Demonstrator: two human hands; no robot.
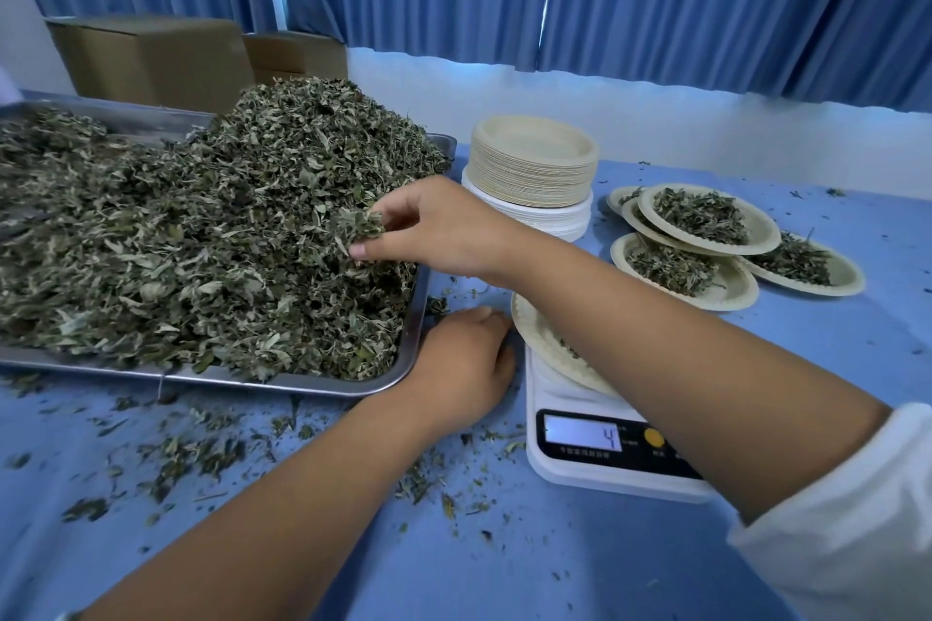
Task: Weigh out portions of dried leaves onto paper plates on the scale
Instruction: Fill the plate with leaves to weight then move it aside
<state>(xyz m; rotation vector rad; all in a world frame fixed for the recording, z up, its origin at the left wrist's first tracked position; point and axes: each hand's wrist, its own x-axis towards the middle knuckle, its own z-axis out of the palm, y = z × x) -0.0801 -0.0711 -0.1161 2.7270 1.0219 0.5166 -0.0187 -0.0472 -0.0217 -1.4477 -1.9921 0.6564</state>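
A big heap of dried leaves [212, 237] fills a metal tray [282, 381] on the left. My right hand [439, 227] reaches across over the heap's right side and pinches a tuft of leaves. My left hand [466, 363] rests on the blue table between the tray's corner and the white scale [590, 464], fingers loosely curled, next to the paper plate [542, 343] on the scale. My right forearm hides most of that plate. The display reads 4.
A tall stack of paper plates [534, 166] stands behind the scale. Several filled plates [706, 222] overlap at the right. Loose leaf bits [201, 454] litter the blue cloth in front. Cardboard boxes [151, 56] and blue curtains are at the back.
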